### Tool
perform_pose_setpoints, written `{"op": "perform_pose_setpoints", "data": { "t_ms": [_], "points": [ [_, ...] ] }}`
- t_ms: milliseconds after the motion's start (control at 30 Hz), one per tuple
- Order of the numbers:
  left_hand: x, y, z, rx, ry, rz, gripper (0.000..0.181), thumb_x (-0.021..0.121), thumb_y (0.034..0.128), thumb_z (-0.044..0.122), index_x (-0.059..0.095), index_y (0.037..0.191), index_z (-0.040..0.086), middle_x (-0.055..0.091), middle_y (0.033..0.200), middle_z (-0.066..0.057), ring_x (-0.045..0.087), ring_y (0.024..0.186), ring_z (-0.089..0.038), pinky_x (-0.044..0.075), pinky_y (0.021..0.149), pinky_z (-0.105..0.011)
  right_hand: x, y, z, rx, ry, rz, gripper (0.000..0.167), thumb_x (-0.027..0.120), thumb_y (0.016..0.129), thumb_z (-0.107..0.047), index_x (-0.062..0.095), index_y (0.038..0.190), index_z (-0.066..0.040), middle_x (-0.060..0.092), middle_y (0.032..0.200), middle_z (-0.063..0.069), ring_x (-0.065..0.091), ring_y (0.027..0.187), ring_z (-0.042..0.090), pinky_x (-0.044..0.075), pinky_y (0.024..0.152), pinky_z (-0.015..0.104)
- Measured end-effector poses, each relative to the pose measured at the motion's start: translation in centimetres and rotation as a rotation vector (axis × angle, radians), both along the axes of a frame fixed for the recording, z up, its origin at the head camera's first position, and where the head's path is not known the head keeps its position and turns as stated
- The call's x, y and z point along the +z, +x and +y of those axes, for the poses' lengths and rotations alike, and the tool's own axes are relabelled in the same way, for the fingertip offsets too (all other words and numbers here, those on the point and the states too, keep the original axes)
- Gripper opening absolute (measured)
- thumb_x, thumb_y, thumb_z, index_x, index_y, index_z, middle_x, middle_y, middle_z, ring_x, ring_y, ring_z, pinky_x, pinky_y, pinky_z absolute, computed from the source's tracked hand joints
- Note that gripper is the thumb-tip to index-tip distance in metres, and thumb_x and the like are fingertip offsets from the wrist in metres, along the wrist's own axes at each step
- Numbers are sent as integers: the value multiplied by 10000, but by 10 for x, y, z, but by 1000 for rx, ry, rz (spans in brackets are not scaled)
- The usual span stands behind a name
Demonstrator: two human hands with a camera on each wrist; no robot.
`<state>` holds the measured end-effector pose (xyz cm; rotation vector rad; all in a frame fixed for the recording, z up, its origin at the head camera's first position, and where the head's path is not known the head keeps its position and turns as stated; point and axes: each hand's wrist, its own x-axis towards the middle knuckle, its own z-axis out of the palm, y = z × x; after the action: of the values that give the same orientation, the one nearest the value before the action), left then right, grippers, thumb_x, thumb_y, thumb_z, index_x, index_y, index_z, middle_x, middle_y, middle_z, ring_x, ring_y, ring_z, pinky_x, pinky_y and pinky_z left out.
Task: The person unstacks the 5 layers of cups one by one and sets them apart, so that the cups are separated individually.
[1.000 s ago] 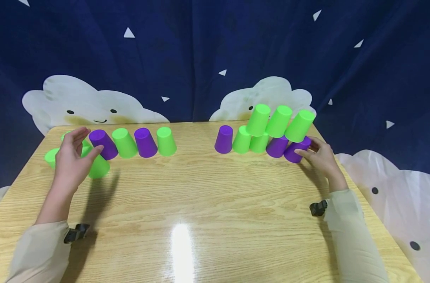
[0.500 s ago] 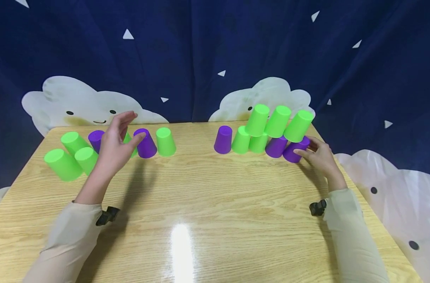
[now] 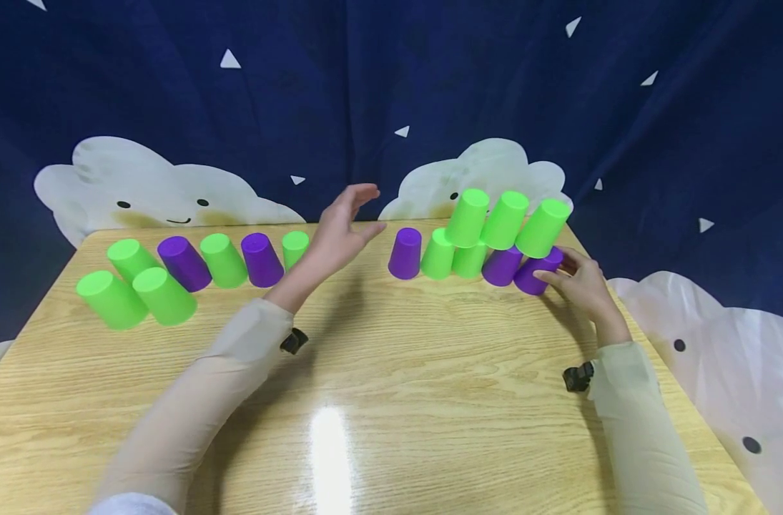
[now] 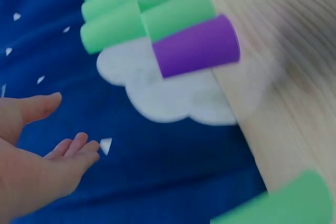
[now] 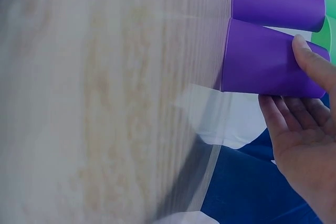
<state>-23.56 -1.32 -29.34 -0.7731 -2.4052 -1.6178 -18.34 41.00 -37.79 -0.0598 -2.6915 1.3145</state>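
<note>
My left hand [image 3: 338,234] hovers empty above the table, thumb and fingers spread apart. Closest ahead of it is an upside-down purple cup [image 3: 405,254], the left end of a bottom row. That cup [image 4: 198,46] is apart from the hand [image 4: 47,156] in the left wrist view. At the row's right end, my right hand [image 3: 580,286] grips another purple cup [image 3: 533,276], thumb on one side and fingers on the other. The right wrist view shows this cup [image 5: 268,61] standing on the table. Three green cups, including a middle one [image 3: 505,220], rest on top of the row.
At the table's left are three clustered green cups, one in front [image 3: 164,297]. Beside them a spaced line of purple and green cups includes a purple one [image 3: 262,261]; its last green cup [image 3: 294,247] is partly behind the left arm. A dark blue curtain [image 3: 340,93] hangs behind the table [image 3: 430,400].
My left hand has swept rightward from the left cups, past the spaced line, toward the right-hand stack. The right hand keeps its hold on the purple cup, and the cups stay put.
</note>
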Motion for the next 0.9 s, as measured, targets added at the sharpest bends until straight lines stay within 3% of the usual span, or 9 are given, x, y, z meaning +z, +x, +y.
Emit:
{"op": "perform_pose_setpoints", "data": {
  "t_ms": [233, 500, 767, 900],
  "points": [
    [-1, -22, 55, -67, -77, 5, 526, 691, 911, 52, 453, 1372, -38, 534, 1380, -155, 458, 1329, -229, 331, 1109, -216, 0, -2, 0, 4, 8, -6, 666, 713, 919, -272, 428, 1438, 32, 527, 1327, 269, 497, 1250, 406, 476, 862, 90],
    [-1, -35, 102, -107, -139, -39, 565, 696, 924, 121, 426, 1408, 8, 515, 1411, -115, 443, 1333, -218, 337, 1097, -213, -1, -2, 0, -3, 3, 5, 640, 713, 919, -259, 446, 1418, 38, 537, 1306, 258, 514, 1237, 383, 471, 863, 80],
    [-4, -45, 129, -99, -208, -49, 613, 714, 918, 189, 414, 1427, 25, 504, 1417, -98, 450, 1311, -207, 352, 1074, -197, 0, 0, 0, -4, 6, 0, 643, 711, 921, -258, 441, 1425, 36, 535, 1315, 261, 505, 1242, 397, 464, 854, 70],
    [-7, -46, 134, -106, -192, -58, 608, 717, 915, 169, 418, 1423, 18, 505, 1414, -109, 456, 1315, -218, 359, 1074, -204, 0, -1, 0, 3, 7, -2, 649, 709, 923, -259, 434, 1432, 34, 530, 1320, 266, 500, 1246, 407, 467, 860, 78]
  ]
}}
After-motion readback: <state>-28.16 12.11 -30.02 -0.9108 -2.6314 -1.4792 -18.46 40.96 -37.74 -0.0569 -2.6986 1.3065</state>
